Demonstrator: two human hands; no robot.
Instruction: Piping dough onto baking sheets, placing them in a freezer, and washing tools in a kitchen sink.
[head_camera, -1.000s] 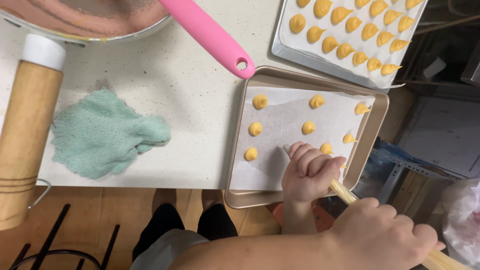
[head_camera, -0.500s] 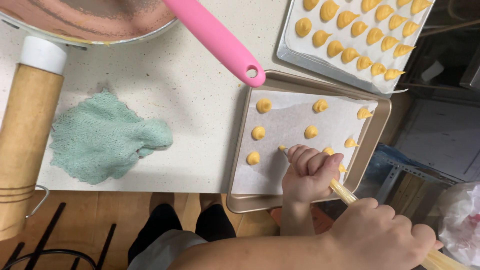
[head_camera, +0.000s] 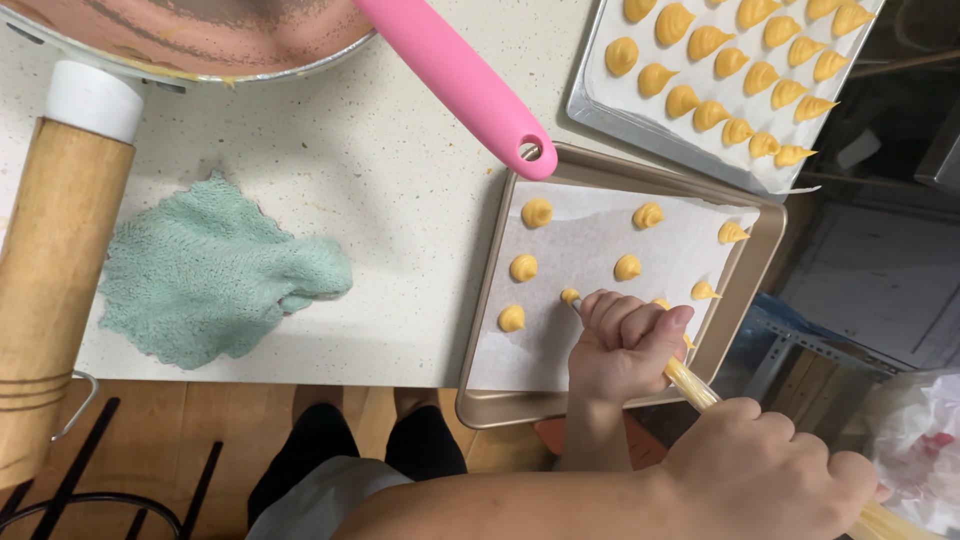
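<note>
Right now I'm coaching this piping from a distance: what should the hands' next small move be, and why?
Probably lift the piping bag tip off the fresh dollop and shift it toward the bare parchment nearer the body. The left hand guides the tip low on the gold tray, the right hand squeezes the bag's back, and the nearest strip holds no dollops yet.

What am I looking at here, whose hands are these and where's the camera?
The camera sits on a person's head and looks straight down at their own two bare hands. The left hand grips the tip end of a piping bag filled with yellow batter; the right hand squeezes its back end. They work over a tray lined with paper, dotted with small mounds. A second tray beyond is nearly full. On the counter lie a green cloth, a pink spatula handle, a bowl and a wooden rolling pin.
</note>
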